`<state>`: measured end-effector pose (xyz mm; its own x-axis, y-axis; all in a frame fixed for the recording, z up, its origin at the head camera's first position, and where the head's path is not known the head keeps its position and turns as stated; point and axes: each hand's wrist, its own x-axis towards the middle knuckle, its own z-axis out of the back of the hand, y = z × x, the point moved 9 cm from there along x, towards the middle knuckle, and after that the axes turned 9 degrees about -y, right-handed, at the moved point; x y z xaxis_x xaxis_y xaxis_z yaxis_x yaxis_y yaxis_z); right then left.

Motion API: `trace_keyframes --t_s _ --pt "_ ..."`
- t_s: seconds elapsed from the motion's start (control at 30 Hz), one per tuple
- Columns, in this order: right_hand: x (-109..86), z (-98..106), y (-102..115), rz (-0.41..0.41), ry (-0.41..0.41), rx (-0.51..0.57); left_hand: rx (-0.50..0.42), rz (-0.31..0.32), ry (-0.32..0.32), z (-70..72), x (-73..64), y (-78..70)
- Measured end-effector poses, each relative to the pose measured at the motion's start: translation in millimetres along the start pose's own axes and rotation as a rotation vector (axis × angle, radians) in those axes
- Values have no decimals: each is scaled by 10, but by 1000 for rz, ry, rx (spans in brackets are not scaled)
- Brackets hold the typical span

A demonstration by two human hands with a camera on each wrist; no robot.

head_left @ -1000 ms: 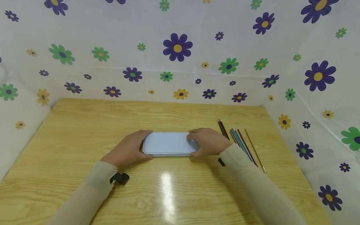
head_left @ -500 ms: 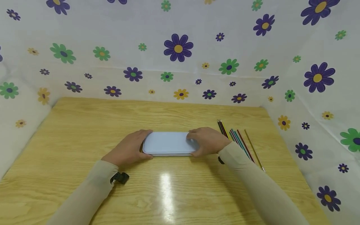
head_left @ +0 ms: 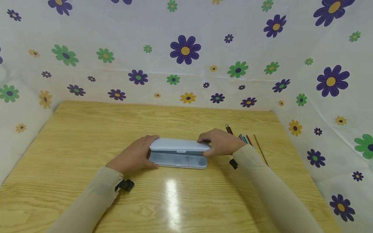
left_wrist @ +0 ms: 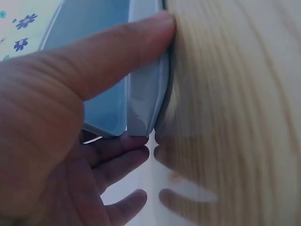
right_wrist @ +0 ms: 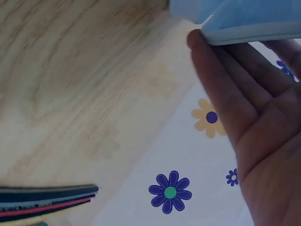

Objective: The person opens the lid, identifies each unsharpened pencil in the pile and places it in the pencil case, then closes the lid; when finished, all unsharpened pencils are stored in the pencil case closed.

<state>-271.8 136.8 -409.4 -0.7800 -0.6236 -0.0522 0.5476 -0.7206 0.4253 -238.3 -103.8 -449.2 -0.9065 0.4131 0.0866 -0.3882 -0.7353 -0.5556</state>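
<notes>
A light blue pencil case (head_left: 169, 159) lies across the middle of the table, its lid (head_left: 177, 144) tilted partly up along the near side. Inside, the base shows a bare tray with a divider toward the right. My left hand (head_left: 133, 156) grips the case's left end, the thumb (left_wrist: 117, 49) along the near side wall in the left wrist view and the other fingers behind. At the right end, my right hand (head_left: 220, 142) holds the raised lid by its edge. In the right wrist view, the fingertips of the right hand (right_wrist: 263, 113) touch the lid's rim.
Several dark pencils (head_left: 229, 129) and several coloured pencils (head_left: 245, 139) lie right of the case, partly behind the right arm. One gold pencil (head_left: 261, 150) lies farther right. Flower-print cloth (head_left: 186, 81) borders the wooden table (head_left: 116, 119) at the back and sides.
The case was closed in both earlier frames; now its lid is lifted at the near side. My right hand has moved slightly up and right with the lid, while the left hand stays in place.
</notes>
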Motion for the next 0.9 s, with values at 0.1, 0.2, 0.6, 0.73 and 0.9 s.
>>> trace_keyframes --t_s 0.1,0.2,0.6,0.73,0.9 --pt "-36 -54 -25 4 28 31 -41 24 9 -29 -14 7" --pt "-110 -58 -48 14 14 40 -54 41 4 -47 -12 10" --pt "-245 115 -47 89 -166 183 -115 77 39 -12 -23 194" --pt "-224 123 -145 31 -180 269 -102 60 37 -10 8 214" --pt "-215 139 -231 -32 -206 343 -80 56 37 -11 8 208"
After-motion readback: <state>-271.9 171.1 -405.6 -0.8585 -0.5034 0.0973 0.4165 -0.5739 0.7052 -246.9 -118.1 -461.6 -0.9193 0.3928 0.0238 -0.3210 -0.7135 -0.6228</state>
